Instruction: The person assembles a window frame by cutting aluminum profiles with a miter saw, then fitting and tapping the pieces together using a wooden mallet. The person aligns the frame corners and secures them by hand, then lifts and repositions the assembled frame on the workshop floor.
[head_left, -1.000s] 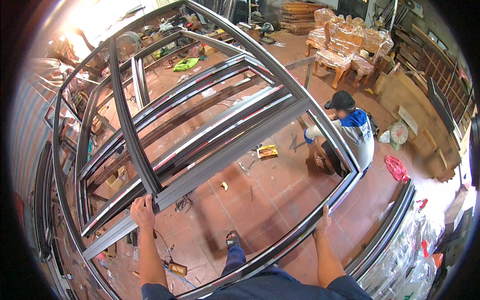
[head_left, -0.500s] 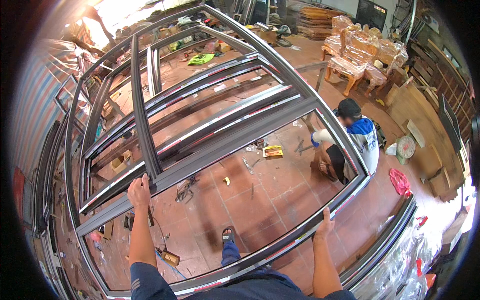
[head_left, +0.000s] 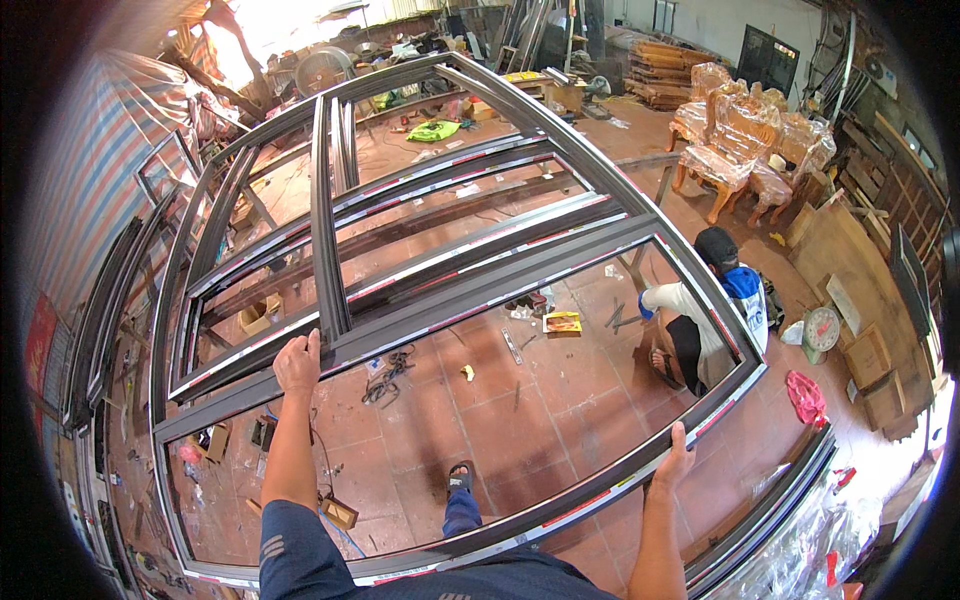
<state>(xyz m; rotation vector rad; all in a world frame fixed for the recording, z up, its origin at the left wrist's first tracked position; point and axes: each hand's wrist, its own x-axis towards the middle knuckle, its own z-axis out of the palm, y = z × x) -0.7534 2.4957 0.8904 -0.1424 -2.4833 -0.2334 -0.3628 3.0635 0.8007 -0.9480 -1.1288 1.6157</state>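
A large dark window or door frame (head_left: pixel 420 320), with crossbars and strips of white and red tape along its edges, spreads in front of me. My left hand (head_left: pixel 297 363) is closed on the long crossbar, close to where a dark upright bar meets it. On the near rail at right, my right hand (head_left: pixel 674 460) grips the outer edge, thumb on top and fingers hidden below. A smaller taped frame (head_left: pixel 400 262) shows within or beneath the far half; I cannot tell whether they are joined.
A person (head_left: pixel 735 300) in a dark cap squats beside the frame's right corner. Tools, a yellow packet (head_left: pixel 562 322) and black cables (head_left: pixel 388 380) lie on the tiled floor. Wrapped wooden chairs (head_left: pixel 735 140) stand far right. Long dark profiles (head_left: pixel 770 505) lie near right; more stand at left.
The view has shifted, moving the scene rightward and down. The frame's far end sits lower against the background. Both hands keep their holds, and the squatting person's head is bent lower.
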